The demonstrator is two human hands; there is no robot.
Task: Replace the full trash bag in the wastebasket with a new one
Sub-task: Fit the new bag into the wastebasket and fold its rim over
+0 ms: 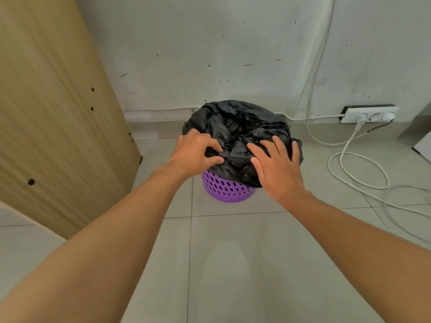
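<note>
Trash bag [240,127] lies under left hand [194,151] and right hand [277,166].

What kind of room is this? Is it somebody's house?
Probably a plain room indoors, perhaps in a home or a small office; I cannot tell which. It has a tiled floor, a scuffed white wall, a power strip with cables plugged in, and a purple wastebasket lined with a black trash bag.

Indoor room corner, likely home or small office: grey tiled floor [233,264], scuffed white wall [210,54], wood-grain furniture panel [53,101], power strip [369,114] with loose white cables [359,169], purple wastebasket [227,190].
</note>
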